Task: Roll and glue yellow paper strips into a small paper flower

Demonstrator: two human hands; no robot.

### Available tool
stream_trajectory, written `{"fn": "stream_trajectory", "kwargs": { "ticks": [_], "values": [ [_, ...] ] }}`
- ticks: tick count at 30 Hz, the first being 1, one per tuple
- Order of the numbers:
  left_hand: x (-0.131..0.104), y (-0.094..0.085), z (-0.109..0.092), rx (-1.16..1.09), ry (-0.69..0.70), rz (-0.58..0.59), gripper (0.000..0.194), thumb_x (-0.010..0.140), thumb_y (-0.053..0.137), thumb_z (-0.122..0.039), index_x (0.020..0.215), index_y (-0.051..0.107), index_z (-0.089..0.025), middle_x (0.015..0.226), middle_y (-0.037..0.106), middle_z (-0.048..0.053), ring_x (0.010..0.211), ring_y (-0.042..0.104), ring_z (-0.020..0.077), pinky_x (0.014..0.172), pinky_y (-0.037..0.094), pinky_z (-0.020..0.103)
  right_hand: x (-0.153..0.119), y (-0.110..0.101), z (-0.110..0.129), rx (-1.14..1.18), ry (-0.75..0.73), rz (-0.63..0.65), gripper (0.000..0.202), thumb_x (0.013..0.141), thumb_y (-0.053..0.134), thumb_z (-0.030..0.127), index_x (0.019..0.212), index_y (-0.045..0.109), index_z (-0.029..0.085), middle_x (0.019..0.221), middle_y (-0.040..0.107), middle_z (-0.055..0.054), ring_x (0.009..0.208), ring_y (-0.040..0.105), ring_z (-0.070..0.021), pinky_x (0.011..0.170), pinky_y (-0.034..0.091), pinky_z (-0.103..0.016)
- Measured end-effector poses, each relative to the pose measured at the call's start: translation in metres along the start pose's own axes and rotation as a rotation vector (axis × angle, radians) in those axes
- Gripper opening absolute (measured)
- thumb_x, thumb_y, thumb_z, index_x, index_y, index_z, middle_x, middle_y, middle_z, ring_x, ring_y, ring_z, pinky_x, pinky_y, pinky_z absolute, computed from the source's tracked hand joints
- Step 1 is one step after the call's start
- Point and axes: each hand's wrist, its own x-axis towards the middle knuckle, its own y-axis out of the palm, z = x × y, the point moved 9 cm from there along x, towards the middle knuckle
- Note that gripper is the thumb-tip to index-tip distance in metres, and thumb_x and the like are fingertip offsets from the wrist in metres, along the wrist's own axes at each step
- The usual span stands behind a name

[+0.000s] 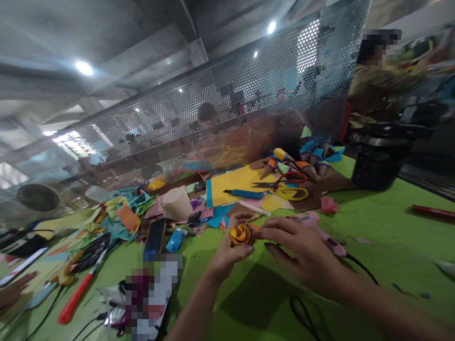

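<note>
A rolled yellow paper rose (pixel 241 234) sits between the thumb and fingers of my left hand (pixel 227 251), raised above the green table. From the right side, my right hand (pixel 302 251) reaches toward it. Its stretched fingertips are at the rose's edge, and the thumb stands apart below them. A pink glue gun (pixel 329 240) with a black cord lies behind my right hand, partly covered by it. Beyond the rose are a blue utility knife (pixel 245 194) and scissors (pixel 280 182) on yellow paper.
A black lidded jar (pixel 380 156) stands at the right. Left of my hands lie a phone (pixel 154 239), a white tape roll (pixel 177 203), paper scraps (pixel 124 220) and a red-handled tool (pixel 76 298). Another person's hand (pixel 16 289) rests at the far left. Behind stands a perforated metal screen (pixel 227 109).
</note>
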Motion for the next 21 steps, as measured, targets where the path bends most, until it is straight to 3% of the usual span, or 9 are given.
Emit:
{"fn": "stream_trajectory", "kwargs": {
  "ticks": [8, 21],
  "values": [
    [0.0019, -0.0071, 0.0067, -0.048, 0.002, -0.043, 0.068, 0.069, 0.074, -0.022, 0.132, 0.046, -0.025, 0.094, 0.058, 0.0, 0.082, 0.052, 0.0155, 0.077, 0.038, 0.027, -0.003, 0.001, 0.0031, -0.011, -0.057, -0.032, 0.034, 0.091, 0.051, 0.009, 0.119, 0.064, 0.023, 0.116, 0.068, -0.01, 0.103, 0.065, -0.021, 0.081, 0.054, -0.034],
    [0.0014, -0.0004, 0.0073, -0.13, -0.044, -0.067, 0.06, 0.071, 0.07, -0.02, 0.128, 0.052, -0.022, 0.091, 0.059, 0.001, 0.079, 0.05, 0.0151, 0.074, 0.039, 0.028, -0.0033, 0.007, -0.0016, -0.036, -0.015, 0.022, 0.038, 0.087, 0.049, 0.007, 0.118, 0.064, 0.024, 0.115, 0.069, -0.009, 0.103, 0.065, -0.0229, 0.082, 0.054, -0.038]
  ]
}}
